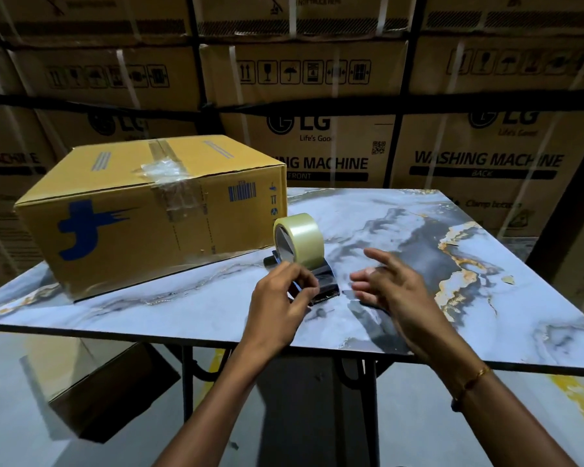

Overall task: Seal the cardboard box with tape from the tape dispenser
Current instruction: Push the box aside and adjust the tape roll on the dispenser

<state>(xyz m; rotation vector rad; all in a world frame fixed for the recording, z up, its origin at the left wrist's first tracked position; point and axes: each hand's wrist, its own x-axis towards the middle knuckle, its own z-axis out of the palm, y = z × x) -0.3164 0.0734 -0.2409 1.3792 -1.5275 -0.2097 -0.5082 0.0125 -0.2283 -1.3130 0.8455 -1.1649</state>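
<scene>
the brown cardboard box [149,210], already bearing clear tape, is sitting on the left of the marbled blue-grey desk [368,318]. just beside it, the black tape dispenser with a clear roll [299,251] is standing. the left hand [284,298] is pinching its front end; the right hand [391,284] is hovering open, holding nothing.

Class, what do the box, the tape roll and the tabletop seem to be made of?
Box: matte brown cardboard, with folded edges and printed marks. Tape roll: glossy clear plastic film, pale yellow where layered. Tabletop: polished marble-look slab, veined and reflective; real stone or laminate, hard to tell.
</scene>
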